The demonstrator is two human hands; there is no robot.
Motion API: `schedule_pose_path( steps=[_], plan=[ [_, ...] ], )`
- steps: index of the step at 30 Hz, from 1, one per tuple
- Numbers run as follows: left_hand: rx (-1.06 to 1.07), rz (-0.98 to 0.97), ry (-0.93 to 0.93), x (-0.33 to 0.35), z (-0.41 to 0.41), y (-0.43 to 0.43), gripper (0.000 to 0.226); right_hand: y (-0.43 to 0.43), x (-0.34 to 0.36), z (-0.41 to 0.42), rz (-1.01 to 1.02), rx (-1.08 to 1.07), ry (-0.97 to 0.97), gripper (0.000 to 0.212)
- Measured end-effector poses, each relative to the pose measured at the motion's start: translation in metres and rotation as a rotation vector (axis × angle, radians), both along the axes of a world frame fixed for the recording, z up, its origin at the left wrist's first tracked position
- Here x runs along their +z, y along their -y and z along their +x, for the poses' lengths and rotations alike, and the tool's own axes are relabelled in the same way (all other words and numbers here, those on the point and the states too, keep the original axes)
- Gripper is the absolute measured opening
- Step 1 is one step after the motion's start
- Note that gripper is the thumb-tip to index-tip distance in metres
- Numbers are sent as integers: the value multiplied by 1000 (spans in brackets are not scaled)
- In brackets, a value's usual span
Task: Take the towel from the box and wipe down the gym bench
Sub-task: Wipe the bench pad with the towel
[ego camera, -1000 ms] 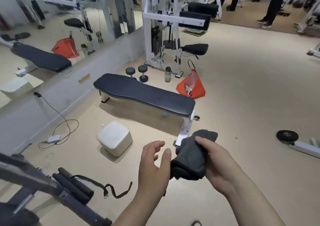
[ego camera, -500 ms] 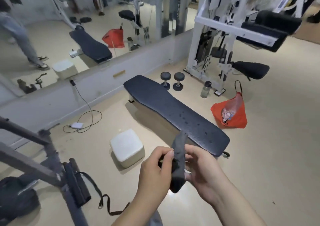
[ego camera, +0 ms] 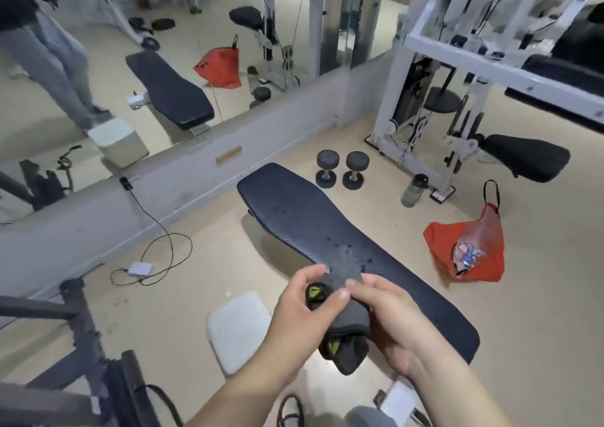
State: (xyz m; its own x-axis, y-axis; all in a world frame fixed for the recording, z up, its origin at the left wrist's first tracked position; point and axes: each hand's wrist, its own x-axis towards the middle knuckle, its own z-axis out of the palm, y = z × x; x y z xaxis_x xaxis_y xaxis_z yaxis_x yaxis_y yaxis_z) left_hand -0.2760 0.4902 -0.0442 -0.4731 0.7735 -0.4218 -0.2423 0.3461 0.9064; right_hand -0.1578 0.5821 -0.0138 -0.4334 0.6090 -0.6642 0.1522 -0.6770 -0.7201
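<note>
- Find the towel (ego camera: 348, 309) out of the box already: dark grey, bunched, a yellow-green patch showing in its folds; held in the air over the near end of the gym bench (ego camera: 310, 227), not touching the pad.
- Note the left hand (ego camera: 300, 309) pinching the towel's upper fold between thumb and fingertips; note the right hand (ego camera: 389, 322) curled round the bundle's other side, thumb laid on top.
- Judge the step in hand as opening the towel out before a first wipe; no wiping done yet.
- Unfold to a flat pad wide enough to span the bench; keep one corner firmly pinched while spreading, so as not to drop the cloth on the floor beside the bench.
- Aim first at the dark spots (ego camera: 330, 239) dotted along the middle of the bench; probably droplets, though cannot tell for sure.
- Press with a flat palm and run overlapping strokes from one end of the bench to the other; tuck any loose tail under the palm.
- Mind the white box (ego camera: 240, 328) on the floor just left of the bench's near end; step round it rather than over.
- Leave alone the two dumbbells (ego camera: 340, 170) and the bottle (ego camera: 414, 190) past the bench's far right side, and the red bag (ego camera: 464, 256) on the floor to the bench's right.
</note>
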Motion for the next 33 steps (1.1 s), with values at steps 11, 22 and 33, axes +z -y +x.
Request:
schedule_pose_path(
  steps=[11, 22, 33],
  plan=[
    [202, -23, -8, -24, -96, -178, 16, -200, -23, -47, 29, -73, 120, 19],
    [265, -131, 32, -27, -171, -266, 20, -296, -26, -145, 4, 105, 58, 21],
    [-204, -175, 103, -62, -294, -374, 68, -387, -71, -282, -111, 41, 16, 29]
  ],
)
